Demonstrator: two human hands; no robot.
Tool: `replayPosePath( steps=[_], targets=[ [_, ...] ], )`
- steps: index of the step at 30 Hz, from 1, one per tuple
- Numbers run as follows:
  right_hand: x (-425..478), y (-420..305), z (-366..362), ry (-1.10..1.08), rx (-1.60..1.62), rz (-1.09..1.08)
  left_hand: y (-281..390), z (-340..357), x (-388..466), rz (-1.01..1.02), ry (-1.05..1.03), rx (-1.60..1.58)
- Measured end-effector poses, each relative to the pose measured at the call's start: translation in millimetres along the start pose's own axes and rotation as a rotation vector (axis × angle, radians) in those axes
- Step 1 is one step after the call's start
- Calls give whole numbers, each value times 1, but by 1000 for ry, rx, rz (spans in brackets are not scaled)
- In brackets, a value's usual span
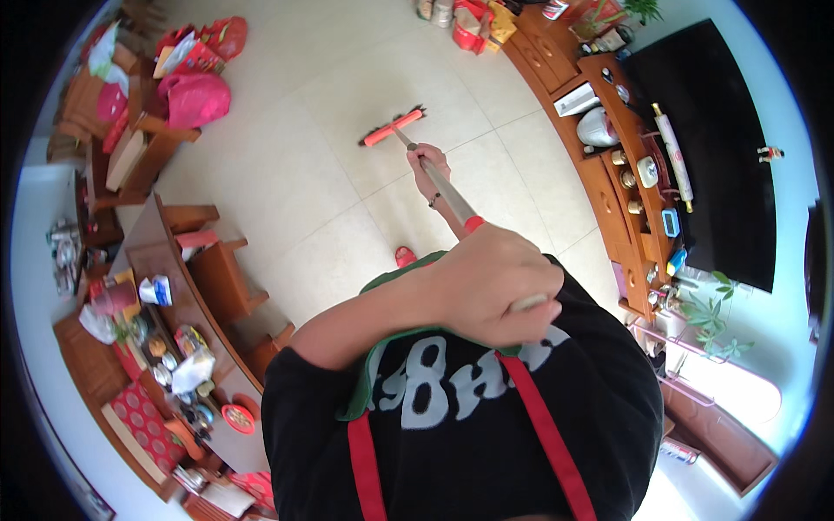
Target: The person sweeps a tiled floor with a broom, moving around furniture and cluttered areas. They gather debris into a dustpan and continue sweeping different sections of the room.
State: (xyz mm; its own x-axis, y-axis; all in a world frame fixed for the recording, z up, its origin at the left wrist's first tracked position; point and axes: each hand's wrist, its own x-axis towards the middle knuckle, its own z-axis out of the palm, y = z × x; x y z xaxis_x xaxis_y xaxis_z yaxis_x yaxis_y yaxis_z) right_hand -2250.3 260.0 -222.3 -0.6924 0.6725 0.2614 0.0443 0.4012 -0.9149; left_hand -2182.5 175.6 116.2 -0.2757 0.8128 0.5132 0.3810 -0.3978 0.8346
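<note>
A broom with a red head [393,127] and dark bristles touches the pale tiled floor [326,169] ahead of me. Its pale handle [449,190] slants up towards my chest and has a red band near the top. My left hand [505,286] is closed around the handle's top end, close in front of my chest. Lower down, my right hand [430,168] grips the handle a short way above the broom head, with a dark bracelet at its wrist. A red slipper [404,256] shows below the green apron edge.
Left stand a long cluttered table [215,365], wooden stools [225,280] and a pink plastic bag [195,99] by wooden furniture. On the right runs a wooden TV cabinet [603,202] beneath a large black television [710,150]. Red and yellow bags [474,26] sit at its far end.
</note>
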Motion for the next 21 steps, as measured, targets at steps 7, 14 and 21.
replayPosePath(
  steps=[7, 14, 21],
  targets=[
    [-4, -16, -109, 112, -20, 35, 37, -70, 37, 124, 179, -503],
    [-57, 118, -256, 467, -549, 355, -114, -6, 96, -426, -84, -653],
    [-32, 261, -325, 718, -643, 746, -225, 66, 174, -775, -273, -730]
  ],
)
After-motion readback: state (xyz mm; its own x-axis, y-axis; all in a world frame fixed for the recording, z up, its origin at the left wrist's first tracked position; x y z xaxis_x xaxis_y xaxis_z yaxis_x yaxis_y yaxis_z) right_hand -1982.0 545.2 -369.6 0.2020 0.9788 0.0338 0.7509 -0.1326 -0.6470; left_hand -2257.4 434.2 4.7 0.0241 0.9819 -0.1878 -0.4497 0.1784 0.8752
